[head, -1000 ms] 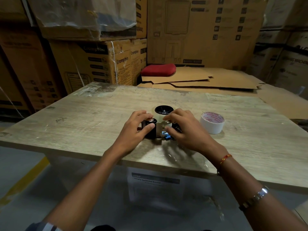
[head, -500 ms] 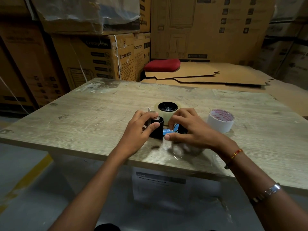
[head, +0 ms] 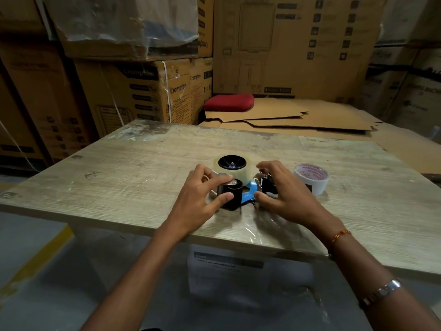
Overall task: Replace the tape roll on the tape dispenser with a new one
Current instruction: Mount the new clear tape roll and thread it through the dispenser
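The tape dispenser (head: pixel 249 193), with a blue frame, lies on its side on the wooden table (head: pixel 143 177). A clear tape roll (head: pixel 244 175) sits on its black hub (head: pixel 232 162). My left hand (head: pixel 198 199) pinches the dispenser's black roller (head: pixel 230 199) between thumb and fingers. My right hand (head: pixel 286 197) curls around the black handle end of the dispenser, thumb against the blue frame. A white tape roll (head: pixel 311 179) with red print on its core stands on the table just right of my right hand, apart from it.
A crumpled film of clear tape (head: pixel 269 223) lies on the table near the front edge, under my right wrist. Stacked cardboard boxes (head: pixel 143 91) and flat cardboard sheets (head: pixel 298 118) with a red cushion (head: pixel 229 102) stand behind the table.
My hands have drawn slightly apart, so more of the blue frame shows between them. My left hand stays on the black roller and the white roll has not moved.
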The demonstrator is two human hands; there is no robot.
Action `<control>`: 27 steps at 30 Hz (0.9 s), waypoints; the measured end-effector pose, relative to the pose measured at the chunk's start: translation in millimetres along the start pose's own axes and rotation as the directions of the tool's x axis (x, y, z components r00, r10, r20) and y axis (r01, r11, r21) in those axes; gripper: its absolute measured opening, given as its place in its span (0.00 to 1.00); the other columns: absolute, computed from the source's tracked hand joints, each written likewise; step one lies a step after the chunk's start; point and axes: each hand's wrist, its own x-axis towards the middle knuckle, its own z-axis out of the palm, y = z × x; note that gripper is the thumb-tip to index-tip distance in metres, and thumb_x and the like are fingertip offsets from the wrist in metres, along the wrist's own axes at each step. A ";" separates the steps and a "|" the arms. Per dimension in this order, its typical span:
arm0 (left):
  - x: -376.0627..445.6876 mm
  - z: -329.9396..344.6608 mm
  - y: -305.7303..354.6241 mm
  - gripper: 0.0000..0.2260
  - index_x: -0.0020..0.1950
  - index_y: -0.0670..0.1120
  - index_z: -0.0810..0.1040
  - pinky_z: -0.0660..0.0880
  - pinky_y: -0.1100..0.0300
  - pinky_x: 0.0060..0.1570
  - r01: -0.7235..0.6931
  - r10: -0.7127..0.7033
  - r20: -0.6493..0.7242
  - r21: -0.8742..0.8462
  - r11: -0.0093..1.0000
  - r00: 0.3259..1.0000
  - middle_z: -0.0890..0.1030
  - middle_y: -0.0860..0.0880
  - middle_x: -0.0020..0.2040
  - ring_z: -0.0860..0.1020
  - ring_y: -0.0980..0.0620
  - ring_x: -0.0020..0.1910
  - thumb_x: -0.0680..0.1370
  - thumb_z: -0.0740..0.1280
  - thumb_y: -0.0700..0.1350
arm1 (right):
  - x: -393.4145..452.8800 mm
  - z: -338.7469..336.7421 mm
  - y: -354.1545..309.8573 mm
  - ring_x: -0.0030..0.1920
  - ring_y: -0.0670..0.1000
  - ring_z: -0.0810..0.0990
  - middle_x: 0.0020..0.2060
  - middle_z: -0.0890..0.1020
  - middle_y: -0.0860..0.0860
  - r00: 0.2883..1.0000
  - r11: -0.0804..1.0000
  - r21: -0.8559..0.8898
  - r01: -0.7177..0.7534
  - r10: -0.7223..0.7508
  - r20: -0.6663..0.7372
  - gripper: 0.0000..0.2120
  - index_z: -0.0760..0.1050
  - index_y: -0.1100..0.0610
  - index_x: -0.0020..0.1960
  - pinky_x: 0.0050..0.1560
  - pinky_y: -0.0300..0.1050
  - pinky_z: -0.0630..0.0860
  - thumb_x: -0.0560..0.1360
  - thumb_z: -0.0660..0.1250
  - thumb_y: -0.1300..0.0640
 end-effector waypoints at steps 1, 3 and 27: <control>-0.1 -0.4 0.2 0.20 0.64 0.55 0.80 0.71 0.62 0.55 -0.012 0.012 -0.017 0.041 0.999 1.000 0.71 0.51 0.56 0.72 0.50 0.56 0.76 0.66 0.62 | 1.0 -3.2 0.6 0.65 0.50 0.75 0.68 0.72 0.48 1.000 0.999 0.053 -0.006 0.004 0.025 0.30 0.63 0.48 0.73 0.61 0.54 0.78 0.75 0.70 0.46; 1.3 -1.4 2.0 0.21 0.63 0.55 0.81 0.68 0.65 0.56 0.005 -0.002 -0.045 0.058 0.998 0.999 0.70 0.52 0.61 0.70 0.51 0.57 0.75 0.64 0.64 | 5.3 -9.4 -3.0 0.66 0.49 0.74 0.69 0.72 0.49 0.997 0.984 0.171 -0.050 0.039 0.064 0.30 0.63 0.50 0.75 0.64 0.50 0.76 0.76 0.70 0.47; 30.2 11.4 -18.0 0.21 0.68 0.50 0.76 0.75 0.55 0.62 0.390 -0.374 0.121 -0.404 0.827 0.919 0.76 0.53 0.64 0.77 0.55 0.60 0.78 0.64 0.58 | 74.7 7.2 -28.8 0.51 0.57 0.82 0.55 0.82 0.55 0.908 0.915 -0.028 -0.403 0.404 0.112 0.24 0.69 0.52 0.69 0.53 0.58 0.82 0.75 0.70 0.58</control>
